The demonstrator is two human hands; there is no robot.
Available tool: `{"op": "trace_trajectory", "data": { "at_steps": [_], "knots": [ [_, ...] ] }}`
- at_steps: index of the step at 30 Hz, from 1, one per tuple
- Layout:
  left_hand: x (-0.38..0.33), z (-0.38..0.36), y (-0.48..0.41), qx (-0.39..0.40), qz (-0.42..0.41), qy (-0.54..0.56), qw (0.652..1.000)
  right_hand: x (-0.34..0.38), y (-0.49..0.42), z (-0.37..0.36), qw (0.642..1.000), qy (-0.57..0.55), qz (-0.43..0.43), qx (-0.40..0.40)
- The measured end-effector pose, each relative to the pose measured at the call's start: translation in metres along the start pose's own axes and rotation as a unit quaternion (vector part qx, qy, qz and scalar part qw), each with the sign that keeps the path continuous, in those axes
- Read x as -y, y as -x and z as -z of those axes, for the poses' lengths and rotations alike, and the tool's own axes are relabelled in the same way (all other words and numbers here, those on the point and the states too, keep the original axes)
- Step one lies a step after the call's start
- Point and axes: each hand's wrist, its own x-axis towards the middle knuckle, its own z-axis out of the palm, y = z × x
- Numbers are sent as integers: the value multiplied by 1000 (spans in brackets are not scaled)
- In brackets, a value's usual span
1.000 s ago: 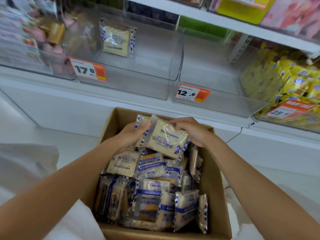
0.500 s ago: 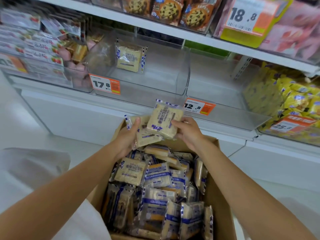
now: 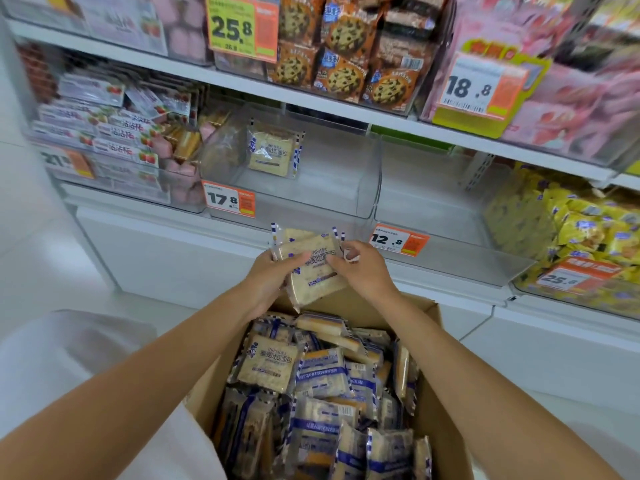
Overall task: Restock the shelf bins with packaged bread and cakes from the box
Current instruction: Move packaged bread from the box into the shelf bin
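Observation:
A cardboard box (image 3: 446,403) in front of me holds several clear-wrapped bread packets (image 3: 266,367) with blue-and-white edges. My left hand (image 3: 266,282) and my right hand (image 3: 363,271) together grip a small stack of bread packets (image 3: 313,268) above the box's far edge. The stack sits just below a clear shelf bin (image 3: 329,199) marked 17.8. One bread packet (image 3: 272,150) leans upright at the back of that bin. To its right stands a clear bin (image 3: 436,216) marked 12.8 with nothing visible inside.
Strawberry-print packs (image 3: 114,133) fill the left bin and yellow packs (image 3: 581,230) the right one. Chocolate-chip cookie packs (image 3: 343,53) and pink packs (image 3: 571,95) sit on the shelf above. A white shelf base and pale floor lie below.
Both hands have lifted the bread packets out of the box and up toward the shelf bins. My view has tilted upward, showing the upper shelf.

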Motion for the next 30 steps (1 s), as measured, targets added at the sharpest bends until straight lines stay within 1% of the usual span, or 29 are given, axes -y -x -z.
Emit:
{"op": "trace_trajectory", "data": {
  "at_steps": [1,2,4,5,7,8,10,13,15,17,18,20,23,25,26,27,30],
  "knots": [
    [-4,1,-1,-5,-12,-7,1000,2,-2,0,999,-32,-33,10],
    [-8,2,-1,-5,-18,-4,1000,5,-5,-1,994,-76,-72,38],
    [-17,7,-3,-10,-23,10,1000,12,-11,1,967,-187,-129,118],
    [-22,9,-3,-18,-36,-3,999,14,-16,2,949,-239,-143,150],
    [-36,12,-6,-58,-87,-94,990,14,-32,4,932,-287,-140,174],
    [-44,14,-9,-83,-125,-146,978,24,-34,6,932,-288,-133,177],
    [-64,20,-17,-110,-189,-215,952,46,-43,10,932,-301,-116,164],
    [-92,36,-43,-139,-228,-295,918,70,-73,15,925,-347,-100,120],
    [-111,54,-63,-174,-254,-302,902,82,-103,15,917,-378,-89,95],
    [-129,77,-83,-238,-296,-345,859,89,-137,10,911,-398,-83,65],
    [-137,87,-94,-268,-315,-369,832,92,-155,5,910,-402,-82,54],
    [-148,106,-117,-306,-341,-406,791,98,-188,-12,918,-389,-70,37],
    [-153,126,-149,-311,-357,-455,754,96,-234,-51,952,-305,-21,17],
    [-149,134,-162,-302,-366,-469,745,87,-258,-75,976,-215,-1,38],
    [-146,136,-166,-301,-369,-462,748,83,-267,-84,985,-163,-4,50],
    [-143,138,-168,-301,-373,-450,753,78,-274,-91,990,-134,-10,47],
    [-138,142,-172,-300,-394,-408,767,66,-291,-101,990,-135,14,-34]
  ]
}}
